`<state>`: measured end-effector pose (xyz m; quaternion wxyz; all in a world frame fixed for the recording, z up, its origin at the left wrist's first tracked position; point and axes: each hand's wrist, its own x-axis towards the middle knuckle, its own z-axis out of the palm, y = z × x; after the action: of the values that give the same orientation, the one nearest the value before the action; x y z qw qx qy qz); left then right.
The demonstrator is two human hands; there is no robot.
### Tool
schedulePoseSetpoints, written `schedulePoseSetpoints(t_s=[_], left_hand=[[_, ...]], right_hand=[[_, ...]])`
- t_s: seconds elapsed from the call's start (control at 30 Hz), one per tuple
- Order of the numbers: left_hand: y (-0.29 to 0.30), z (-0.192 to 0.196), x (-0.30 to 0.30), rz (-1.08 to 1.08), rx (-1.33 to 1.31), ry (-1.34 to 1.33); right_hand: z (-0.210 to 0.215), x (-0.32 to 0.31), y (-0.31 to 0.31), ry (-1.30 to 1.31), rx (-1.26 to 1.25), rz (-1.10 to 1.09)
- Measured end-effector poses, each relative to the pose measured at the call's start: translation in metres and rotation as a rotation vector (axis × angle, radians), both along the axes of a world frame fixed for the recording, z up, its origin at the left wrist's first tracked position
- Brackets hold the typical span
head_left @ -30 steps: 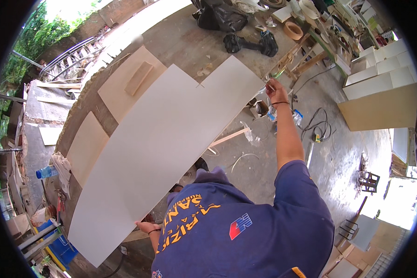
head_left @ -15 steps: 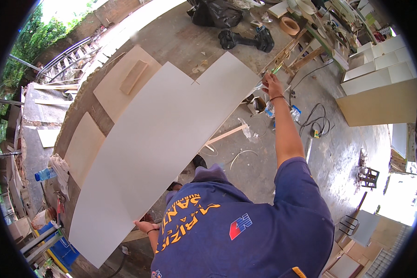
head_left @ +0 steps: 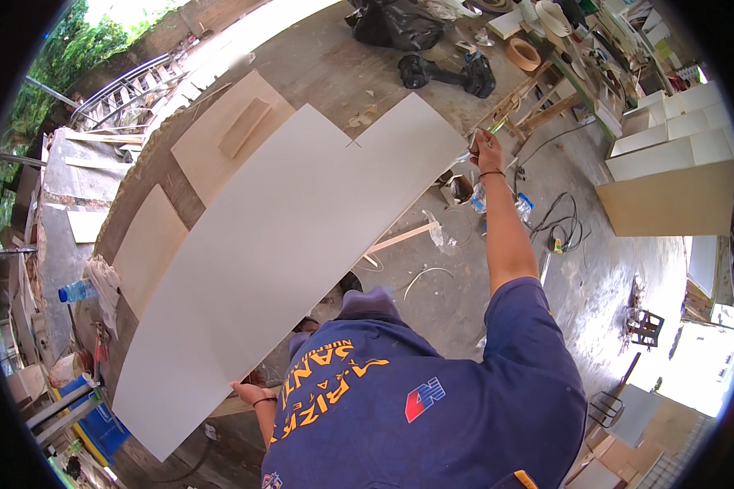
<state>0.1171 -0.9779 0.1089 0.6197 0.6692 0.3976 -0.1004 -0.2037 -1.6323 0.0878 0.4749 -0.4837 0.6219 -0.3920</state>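
Gripping the panel (head_left: 277, 253) at its near edge, our left hand (head_left: 253, 394) sits toward seven o'clock, thumb and fingertips closed on the rim. Our right hand (head_left: 486, 153) is up at two o'clock, its fingers bunched at the panel's far corner; we cannot tell whether they pinch the panel itself or some small thing beside it. The panel fills the middle of our view and slants from one o'clock down to eight, its broad white face turned up toward us. As for how far along things are, the notch (head_left: 347, 152) toward twelve o'clock is already there, with short dark lines at its inner corner, and the face otherwise looks plain. The panel is not yet let go, and we cannot judge from this view whether any more shaping or marking is left. Beyond its outer edge, at ten o'clock, a tan board (head_left: 200, 155) shows with a block (head_left: 243, 130) on top, and a second board (head_left: 151, 244) shows at nine, partly hidden by the panel. A black power tool (head_left: 448, 76) lies at one o'clock, near a bag (head_left: 395, 28) and a roll (head_left: 514, 63). We see a bottle (head_left: 75, 291) at nine o'clock and, toward three, a wood strip (head_left: 404, 236) close in and a cord (head_left: 558, 243) farther out.
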Motion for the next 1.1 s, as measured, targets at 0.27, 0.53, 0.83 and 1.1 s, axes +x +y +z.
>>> schedulePoseSetpoints(t_s=[0.27, 0.53, 0.83, 1.1], left_hand=[[0.011, -0.009, 0.003, -0.01, -0.002, 0.024], [0.028, -0.027, 0.009, 0.015, -0.061, 0.028], [0.019, -0.01, 0.003, -0.029, -0.023, 0.067], [-0.007, 0.003, -0.008, -0.049, -0.025, 0.085]], right_hand=[[0.002, 0.0, -0.005, 0.114, 0.0, 0.006], [-0.01, -0.002, 0.004, 0.018, -0.035, 0.007], [-0.003, -0.009, 0.003, -0.033, -0.006, 0.019], [-0.011, -0.026, -0.022, -0.205, 0.076, 0.152]])
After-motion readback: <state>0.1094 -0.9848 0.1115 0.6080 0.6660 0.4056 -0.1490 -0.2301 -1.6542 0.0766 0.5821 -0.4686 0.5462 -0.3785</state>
